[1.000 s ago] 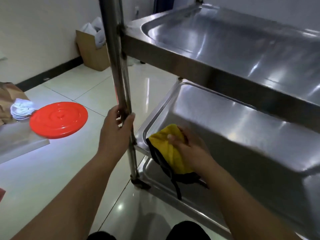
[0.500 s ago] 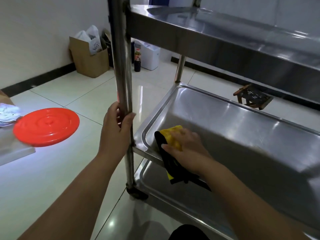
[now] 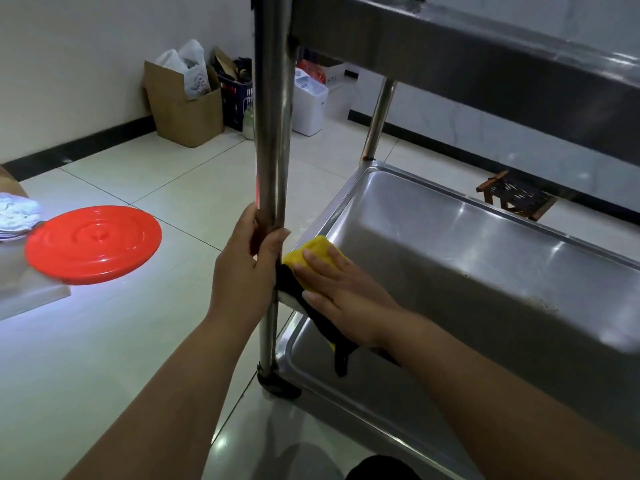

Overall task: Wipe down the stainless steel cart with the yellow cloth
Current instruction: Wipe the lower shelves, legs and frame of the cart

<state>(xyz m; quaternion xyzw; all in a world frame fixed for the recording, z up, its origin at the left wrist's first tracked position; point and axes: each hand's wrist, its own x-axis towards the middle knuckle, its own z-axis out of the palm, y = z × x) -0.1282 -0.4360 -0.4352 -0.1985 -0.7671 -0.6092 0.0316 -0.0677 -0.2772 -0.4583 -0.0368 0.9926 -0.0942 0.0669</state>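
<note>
The stainless steel cart (image 3: 450, 258) fills the right side, with a top shelf, a middle tray and a lower tray. My left hand (image 3: 242, 271) grips the cart's near upright post (image 3: 272, 133) just above the middle tray. My right hand (image 3: 336, 289) lies flat with straight fingers on the yellow cloth (image 3: 318, 252), pressing it onto the middle tray's near left corner rim. The cloth's black underside hangs down over the tray edge below my wrist.
A red round lid (image 3: 93, 244) sits on a low white surface at the left beside a white cloth bundle (image 3: 15, 216). A cardboard box (image 3: 187, 105), a white container (image 3: 308, 105) and a dark crate stand by the far wall. A small wooden stool (image 3: 516, 194) is behind the cart.
My right hand has slid the cloth from inside the tray corner toward the post and onto the rim. The view has dropped lower, so the top shelf now shows edge-on. My left hand still holds the post.
</note>
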